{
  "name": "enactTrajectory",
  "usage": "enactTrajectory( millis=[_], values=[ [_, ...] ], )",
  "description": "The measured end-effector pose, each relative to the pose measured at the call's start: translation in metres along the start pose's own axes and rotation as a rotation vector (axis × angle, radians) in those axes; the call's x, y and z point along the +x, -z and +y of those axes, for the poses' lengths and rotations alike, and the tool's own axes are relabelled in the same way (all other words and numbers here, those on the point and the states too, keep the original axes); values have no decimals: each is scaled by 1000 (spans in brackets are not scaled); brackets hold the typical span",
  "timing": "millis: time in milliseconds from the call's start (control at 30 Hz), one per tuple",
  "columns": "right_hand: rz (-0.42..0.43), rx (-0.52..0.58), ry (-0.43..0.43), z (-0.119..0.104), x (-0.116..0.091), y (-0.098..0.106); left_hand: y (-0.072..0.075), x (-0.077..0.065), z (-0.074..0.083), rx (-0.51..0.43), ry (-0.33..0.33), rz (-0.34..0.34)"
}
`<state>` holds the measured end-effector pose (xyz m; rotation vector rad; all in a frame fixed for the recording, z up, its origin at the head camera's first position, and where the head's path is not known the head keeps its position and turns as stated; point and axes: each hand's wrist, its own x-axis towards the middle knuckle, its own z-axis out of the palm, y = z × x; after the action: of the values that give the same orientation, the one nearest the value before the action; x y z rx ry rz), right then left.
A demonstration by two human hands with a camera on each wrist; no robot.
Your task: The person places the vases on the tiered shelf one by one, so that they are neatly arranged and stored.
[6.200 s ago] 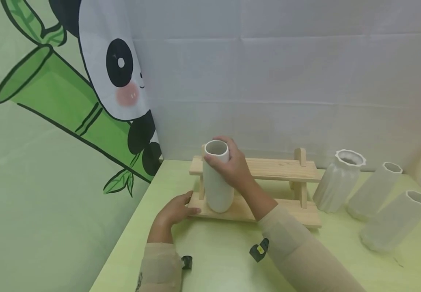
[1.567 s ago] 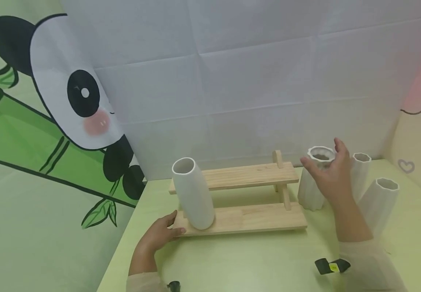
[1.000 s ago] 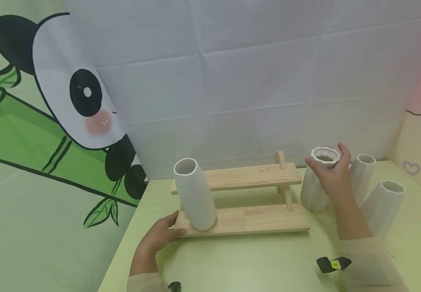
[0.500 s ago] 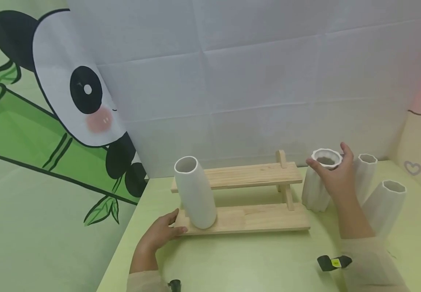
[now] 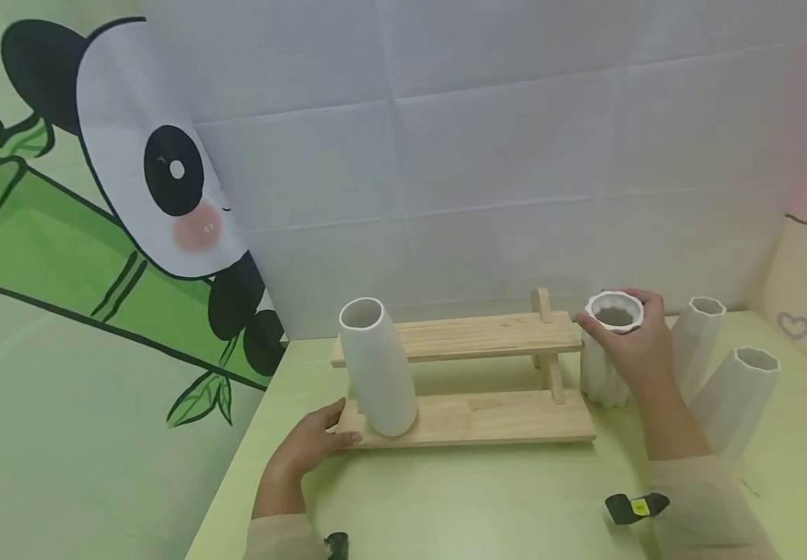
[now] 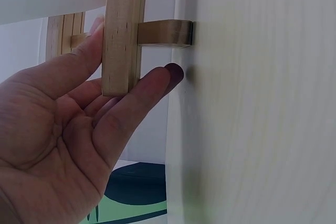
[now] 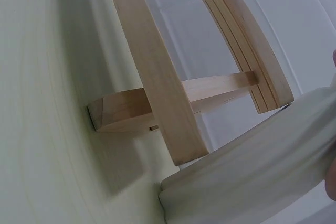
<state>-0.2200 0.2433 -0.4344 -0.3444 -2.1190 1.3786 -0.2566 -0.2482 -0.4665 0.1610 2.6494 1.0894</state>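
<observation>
A two-tier wooden shelf (image 5: 508, 416) stands on the table, with a smooth tall white vase (image 5: 380, 373) at the left of its lower plank. My left hand (image 5: 308, 443) pinches that plank's left end. In the left wrist view, the thumb lies on one face of the plank (image 6: 122, 40) and the fingers of the left hand (image 6: 79, 129) on the other. My right hand (image 5: 644, 346) grips a fluted white vase (image 5: 601, 373) just below its scalloped rim, thumb left, fingers behind. The right wrist view shows the vase's base (image 7: 231, 182) at the shelf's end (image 7: 157, 72).
To the right of the fluted vase stand two more white vases, a slim one (image 5: 697, 342) behind and a faceted one (image 5: 735, 404) in front. A pale cloth backdrop (image 5: 487, 155) rises behind the table (image 5: 480, 498); a panda print hangs at the left.
My right hand let go of the smooth vase on the shelf, went right and closed round the fluted vase, whose rim now tips slightly left. My left hand kept hold of the plank.
</observation>
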Motion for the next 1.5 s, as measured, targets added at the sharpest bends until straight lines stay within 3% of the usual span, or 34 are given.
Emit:
enactTrajectory(
  millis=[333, 667, 900, 1200, 1500],
  values=[
    [146, -27, 12, 11, -2, -3, -1, -1, 1, -34, 0, -7],
    [194, -11, 15, 2, 0, -2, -1, 0, 1, -17, 12, -1],
    [154, 40, 7, -10, -1, 8, -1, 1, 0, -20, 16, -8],
    [188, 57, 74, -30, -9, 20, -1, 1, 2, -25, 5, -10],
    [129, 112, 110, -49, -19, 25, -2, -1, 4, 1, 3, 0]
  ],
)
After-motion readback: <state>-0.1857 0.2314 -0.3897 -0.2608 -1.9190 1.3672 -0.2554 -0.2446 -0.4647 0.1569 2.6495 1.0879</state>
